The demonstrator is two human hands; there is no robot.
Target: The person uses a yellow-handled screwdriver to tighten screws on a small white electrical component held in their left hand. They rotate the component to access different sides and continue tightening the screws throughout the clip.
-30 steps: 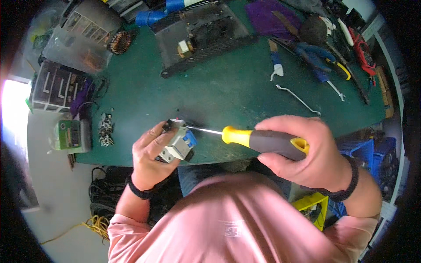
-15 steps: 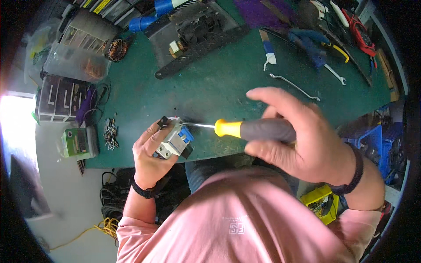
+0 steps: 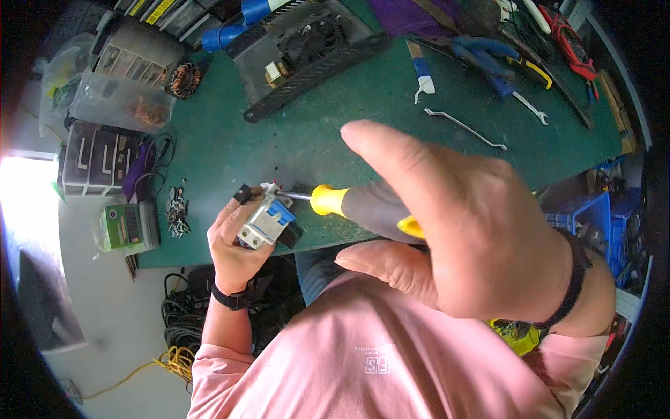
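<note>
A white rectangular plastic circuit breaker with blue levers [image 3: 266,222] is held near the front edge of the green worktop [image 3: 216,150]; whether the worktop is touched by it cannot be told. It is gripped along its left side by the left hand [image 3: 234,255], whose fingers are closed around it. The metal shaft of a screwdriver with a yellow and dark grey handle [image 3: 370,208] is pointed at the breaker's far end. The right hand [image 3: 481,230] is opened wide, with thumb and index finger spread apart around the handle; whether the handle is touched by the hidden fingers cannot be told. To the left, a small heap of metal hardware [image 3: 177,211] is seen on the worktop. Farther back, a black metal chassis with a fan [image 3: 324,84] is placed, and a thin silver double-ended wrench [image 3: 464,128] is laid beyond the right hand.
</note>
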